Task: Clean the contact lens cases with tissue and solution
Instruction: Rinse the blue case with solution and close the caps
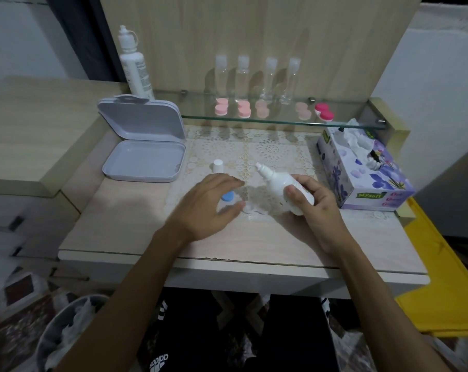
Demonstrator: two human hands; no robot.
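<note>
The right hand [312, 204] is wrapped around a small white solution bottle [283, 185], tilted with its uncapped nozzle pointing up and left. The left hand [210, 204] hovers with fingers spread loosely over a contact lens case [227, 196] with a blue cap, lying on a tissue [250, 209] on the desk [125, 224]. The bottle's white cap [217, 166] stands just behind. A tissue box [361, 173] sits at the right.

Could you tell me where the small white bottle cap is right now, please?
The bottle cap stands upright on the lace mat, left of centre, just beyond the left hand and right of the open grey case.
</note>
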